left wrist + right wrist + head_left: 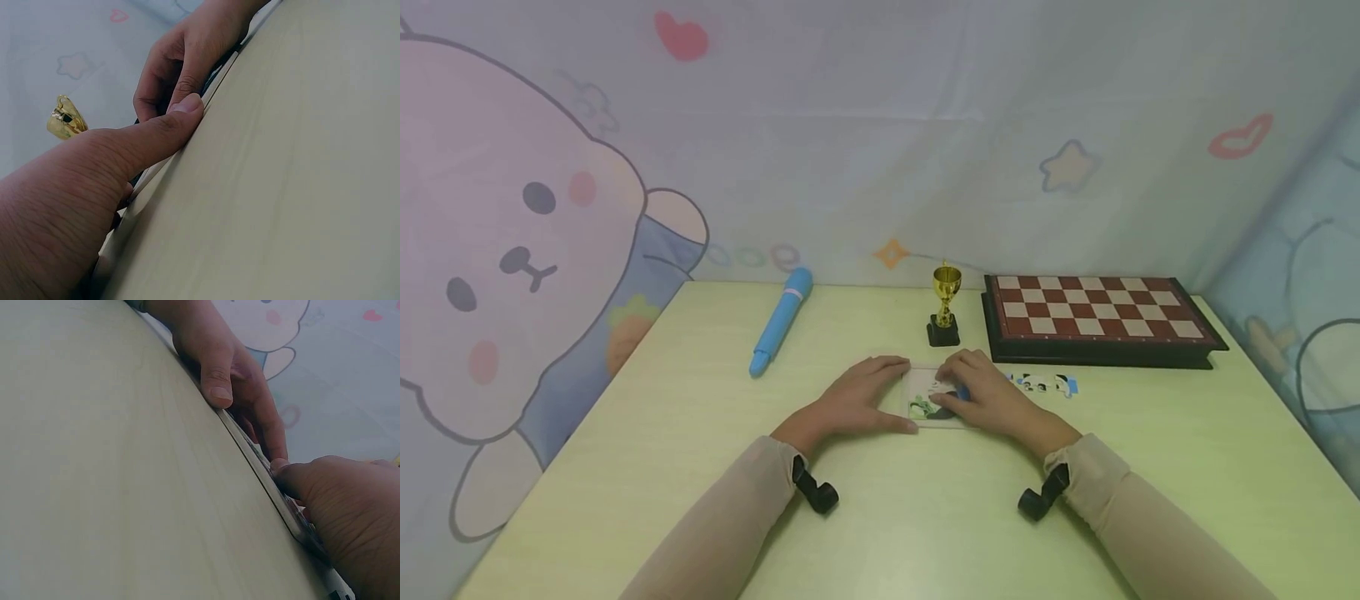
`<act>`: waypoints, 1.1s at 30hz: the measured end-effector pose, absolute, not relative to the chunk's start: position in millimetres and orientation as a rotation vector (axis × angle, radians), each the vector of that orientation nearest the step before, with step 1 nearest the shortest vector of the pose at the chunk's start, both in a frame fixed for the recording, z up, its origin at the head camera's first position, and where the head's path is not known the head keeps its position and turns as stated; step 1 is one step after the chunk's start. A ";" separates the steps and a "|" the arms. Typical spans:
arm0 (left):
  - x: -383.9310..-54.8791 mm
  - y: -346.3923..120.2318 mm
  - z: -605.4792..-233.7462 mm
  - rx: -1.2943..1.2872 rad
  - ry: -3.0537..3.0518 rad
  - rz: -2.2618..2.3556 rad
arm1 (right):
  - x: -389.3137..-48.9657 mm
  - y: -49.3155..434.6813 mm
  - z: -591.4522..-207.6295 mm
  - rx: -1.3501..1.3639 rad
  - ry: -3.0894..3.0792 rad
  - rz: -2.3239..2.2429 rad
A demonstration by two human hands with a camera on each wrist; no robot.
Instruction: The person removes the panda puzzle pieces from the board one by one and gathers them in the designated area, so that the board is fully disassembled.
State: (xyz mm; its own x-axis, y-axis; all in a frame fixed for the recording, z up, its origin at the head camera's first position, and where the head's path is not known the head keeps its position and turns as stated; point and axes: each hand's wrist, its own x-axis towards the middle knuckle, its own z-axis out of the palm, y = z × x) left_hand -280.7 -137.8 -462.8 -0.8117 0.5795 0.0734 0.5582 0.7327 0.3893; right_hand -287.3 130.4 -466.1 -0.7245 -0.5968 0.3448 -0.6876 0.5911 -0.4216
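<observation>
A small flat picture puzzle board (942, 422) with a pale rim lies on the table between my hands. Green, black and white parts of its picture show. My left hand (859, 398) grips the board's left end, thumb along the near edge and fingers at the far edge. Over the board's right half, my right hand (988, 398) curls its fingers and thumb on a puzzle piece with a blue part (963, 392), mostly hidden beneath them. Just right of that hand, several panda-printed puzzle pieces (1043, 384) lie on the table.
Behind the board stands a small gold trophy (946, 287) on a black base. A checkered chess box (1097, 317) lies at the back right. A blue pen-shaped object (781, 321) lies back left on the table (880, 517). A printed cloth (850, 125) hangs behind.
</observation>
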 end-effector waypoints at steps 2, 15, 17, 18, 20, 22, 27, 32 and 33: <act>-282.8 -138.3 -464.0 0.952 2.878 0.619 | -287.5 130.0 -464.6 1.077 -2.654 0.810; -283.1 -138.4 -465.6 0.964 2.881 0.615 | -288.0 130.5 -465.8 1.068 -2.668 0.813; -282.6 -138.2 -464.9 0.962 2.885 0.609 | -288.1 130.5 -465.7 1.073 -2.666 0.813; -282.2 -138.3 -464.3 0.958 2.887 0.606 | -288.4 130.3 -465.6 1.077 -2.663 0.815; -281.9 -137.8 -463.3 0.954 2.892 0.602 | -289.3 130.9 -465.7 1.081 -2.657 0.815; -281.6 -137.4 -461.9 0.952 2.896 0.601 | -290.3 131.2 -466.1 1.086 -2.650 0.816; -280.3 -137.4 -460.4 0.942 2.888 0.600 | -291.1 131.3 -467.5 1.098 -2.638 0.822; -280.6 -138.1 -462.0 0.945 2.885 0.591 | -289.6 130.8 -467.4 1.097 -2.645 0.818; -280.8 -138.2 -462.4 0.947 2.887 0.592 | -289.3 130.9 -467.1 1.093 -2.650 0.817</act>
State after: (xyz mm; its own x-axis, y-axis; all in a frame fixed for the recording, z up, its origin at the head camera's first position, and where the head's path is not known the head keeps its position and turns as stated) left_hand -280.8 -138.2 -462.4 -0.8117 0.5793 0.0737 0.5616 0.7397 0.3708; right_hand -289.3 130.9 -467.1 -0.7201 -0.6037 0.3421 -0.6915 0.5836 -0.4258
